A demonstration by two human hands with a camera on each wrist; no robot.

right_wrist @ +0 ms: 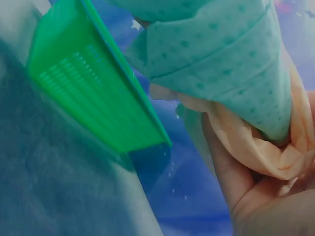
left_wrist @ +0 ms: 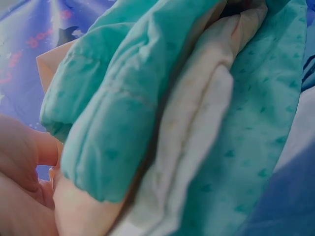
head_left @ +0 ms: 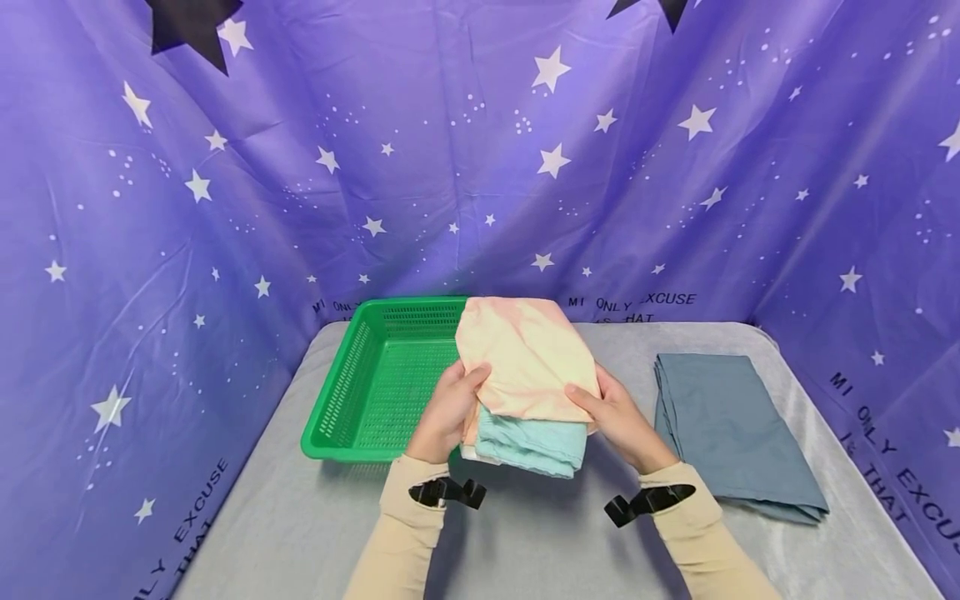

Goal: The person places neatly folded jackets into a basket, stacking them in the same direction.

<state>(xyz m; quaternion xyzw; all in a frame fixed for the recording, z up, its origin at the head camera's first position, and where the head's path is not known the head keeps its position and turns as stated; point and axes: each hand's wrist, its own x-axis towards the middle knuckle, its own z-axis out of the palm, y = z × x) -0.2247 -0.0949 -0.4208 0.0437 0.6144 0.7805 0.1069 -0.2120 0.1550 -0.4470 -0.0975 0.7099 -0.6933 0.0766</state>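
- The left hand [head_left: 442, 410] pinches one side of the peach-and-cream cloth [head_left: 525, 358], its thumb lying on top.
- The right hand [head_left: 624, 418] grips the opposite side the same way, thumb on top as well.
- Under that cloth hangs a folded teal cloth [head_left: 532, 446], dotted with small darker marks; a whitish layer [left_wrist: 192, 132] shows beside its folds from the left wrist.
- The whole bundle is held up off the grey table [head_left: 536, 550], between the two hands.
- Beyond the left hand stands a green basket [head_left: 408, 379] with slotted walls; from the head view the bundle hides its right part.
- Past the right forearm, a folded blue-grey cloth [head_left: 738, 429] lies flat on the table.
- Behind everything hangs a purple curtain [head_left: 450, 167] printed with white stars.
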